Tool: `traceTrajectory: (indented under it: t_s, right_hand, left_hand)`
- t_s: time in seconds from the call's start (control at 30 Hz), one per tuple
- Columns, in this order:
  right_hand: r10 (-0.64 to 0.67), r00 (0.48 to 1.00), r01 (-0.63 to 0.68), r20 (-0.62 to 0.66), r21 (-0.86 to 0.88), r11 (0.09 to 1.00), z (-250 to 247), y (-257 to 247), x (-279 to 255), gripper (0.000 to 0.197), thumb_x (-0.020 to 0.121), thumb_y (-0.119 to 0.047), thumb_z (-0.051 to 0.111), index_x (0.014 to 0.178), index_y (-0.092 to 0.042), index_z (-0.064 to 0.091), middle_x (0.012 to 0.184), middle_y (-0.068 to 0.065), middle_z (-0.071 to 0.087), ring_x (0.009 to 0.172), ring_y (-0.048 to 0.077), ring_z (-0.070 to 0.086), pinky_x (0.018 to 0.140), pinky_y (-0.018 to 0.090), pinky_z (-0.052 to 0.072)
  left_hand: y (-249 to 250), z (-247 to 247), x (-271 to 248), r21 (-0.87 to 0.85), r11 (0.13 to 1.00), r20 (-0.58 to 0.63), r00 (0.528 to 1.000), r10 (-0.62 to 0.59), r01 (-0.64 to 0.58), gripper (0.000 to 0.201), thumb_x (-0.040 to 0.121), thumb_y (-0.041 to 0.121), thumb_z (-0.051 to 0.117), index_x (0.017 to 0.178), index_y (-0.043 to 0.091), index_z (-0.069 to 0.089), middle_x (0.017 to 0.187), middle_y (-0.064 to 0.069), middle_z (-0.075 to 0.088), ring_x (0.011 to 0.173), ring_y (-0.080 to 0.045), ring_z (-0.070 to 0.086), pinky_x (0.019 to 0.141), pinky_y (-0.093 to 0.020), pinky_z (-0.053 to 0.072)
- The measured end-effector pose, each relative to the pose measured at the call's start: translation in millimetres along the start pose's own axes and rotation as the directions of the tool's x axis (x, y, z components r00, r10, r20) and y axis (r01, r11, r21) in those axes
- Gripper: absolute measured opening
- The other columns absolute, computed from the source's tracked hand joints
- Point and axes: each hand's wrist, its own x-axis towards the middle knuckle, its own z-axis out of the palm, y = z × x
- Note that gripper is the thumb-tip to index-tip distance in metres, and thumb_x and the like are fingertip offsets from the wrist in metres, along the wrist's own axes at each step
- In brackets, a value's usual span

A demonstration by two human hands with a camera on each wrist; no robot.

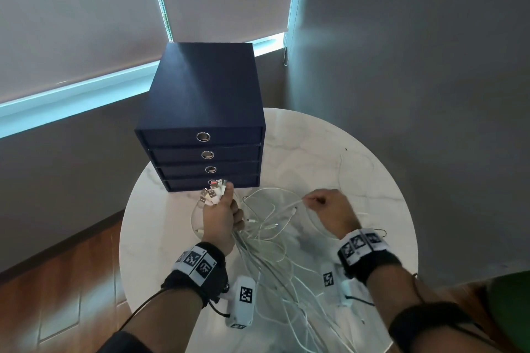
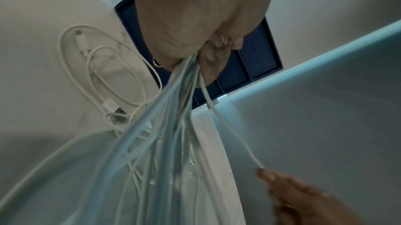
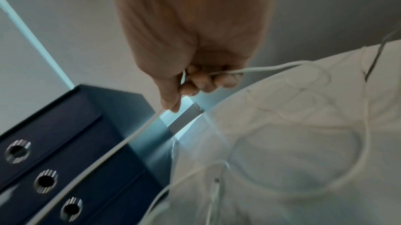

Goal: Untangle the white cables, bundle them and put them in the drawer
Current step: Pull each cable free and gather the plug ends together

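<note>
White cables (image 1: 269,235) spill in a loose heap across the counter (image 1: 381,186) between and below both hands, with the left hand (image 1: 222,216) fisted round a gathered bunch, USB plugs (image 1: 212,193) fanning out above its thumb, just in front of the blue drawer unit (image 1: 200,112). Over on the other side the right hand (image 1: 329,209) pinches a single strand and draws it sideways out of the pile. Danger here, I'd say: pull too hard and a hidden loop cinches into a knot, or the bunch slips from the left fist, and all four drawers look shut.
</note>
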Motion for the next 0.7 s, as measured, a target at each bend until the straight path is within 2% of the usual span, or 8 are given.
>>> traceTrajectory:
  t_s: [0.13,0.2,0.27,0.33,0.4,0.43,0.57,0.7]
  right_hand:
    - [0.032,0.980,-0.029,-0.195,0.018,0.999,-38,-8,7,0.006,0.085,-0.022,0.072,0.079,-0.024,0.073,0.065,-0.012,0.065,0.064,0.005,0.060,0.063,0.018,0.041]
    - [-0.021,0.990,0.027,-0.139,0.046,0.999,-32,-22,0,0.005,0.084,-0.022,0.073,0.079,-0.024,0.074,0.057,-0.014,0.062,0.054,0.001,0.055,0.057,0.013,0.039]
    - [-0.094,0.995,0.095,-0.019,0.081,0.992,-12,-36,-10,0.007,0.083,-0.022,0.075,0.079,-0.027,0.074,0.057,-0.017,0.062,0.051,-0.001,0.053,0.056,0.009,0.038]
    - [-0.139,0.988,0.129,0.062,0.138,0.982,11,-45,-19,0.011,0.082,-0.019,0.076,0.078,-0.029,0.075,0.062,-0.014,0.065,0.054,-0.002,0.054,0.060,0.012,0.041]
    - [-0.172,0.983,0.159,0.055,0.189,0.969,27,-47,-24,0.012,0.080,-0.017,0.077,0.077,-0.029,0.076,0.067,-0.012,0.069,0.059,-0.003,0.058,0.064,0.017,0.044]
    - [-0.167,0.985,0.156,0.038,0.206,0.966,31,-46,-25,0.009,0.081,-0.018,0.077,0.081,-0.027,0.078,0.068,-0.013,0.070,0.061,-0.003,0.060,0.065,0.017,0.045]
    - [-0.111,0.994,0.106,0.021,0.161,0.981,13,-37,-20,0.006,0.084,-0.022,0.074,0.088,-0.022,0.079,0.065,-0.019,0.068,0.058,-0.002,0.059,0.060,0.011,0.042]
    - [-0.081,0.996,0.081,-0.021,0.015,0.997,-49,-5,-1,0.008,0.086,-0.022,0.073,0.090,-0.018,0.079,0.088,-0.010,0.076,0.082,-0.001,0.067,0.083,0.019,0.051]
  left_hand:
    - [-2,11,0,0.222,0.973,0.091,0.995,0.044,-0.063,0.035,0.096,0.023,0.065,0.064,0.016,0.052,0.051,0.003,0.032,0.037,-0.009,0.027,0.040,-0.017,0.023]
    - [-4,22,-4,0.346,0.930,0.157,0.985,0.073,-0.124,0.020,0.092,0.015,0.070,0.076,0.004,0.065,0.050,0.002,0.038,0.037,-0.010,0.028,0.040,-0.019,0.024]
    - [-5,34,-10,0.396,0.893,0.235,0.964,0.126,-0.213,0.010,0.089,0.005,0.072,0.080,0.004,0.069,0.044,0.009,0.046,0.035,-0.006,0.033,0.040,-0.020,0.028]
    - [-6,46,-17,0.406,0.861,0.322,0.929,0.180,-0.307,0.012,0.089,-0.004,0.067,0.086,0.007,0.072,0.042,0.012,0.054,0.036,0.002,0.044,0.042,-0.014,0.035]
    - [-9,52,-20,0.415,0.845,0.373,0.910,0.180,-0.338,0.019,0.090,-0.010,0.062,0.093,0.004,0.073,0.047,0.012,0.060,0.039,0.004,0.050,0.044,-0.008,0.037]
    - [-10,52,-19,0.429,0.839,0.380,0.909,0.169,-0.335,0.021,0.090,-0.010,0.061,0.089,0.006,0.073,0.046,0.012,0.059,0.039,0.004,0.050,0.043,-0.008,0.037]
    - [-12,44,-9,0.495,0.815,0.311,0.937,0.159,-0.303,0.026,0.087,-0.007,0.066,0.072,0.014,0.069,0.044,0.013,0.057,0.038,0.003,0.048,0.042,-0.013,0.035]
    - [-10,24,8,0.438,0.886,0.076,0.988,0.134,-0.154,0.021,0.088,0.002,0.069,0.068,0.010,0.068,0.050,0.003,0.057,0.036,-0.011,0.038,0.044,-0.021,0.029]
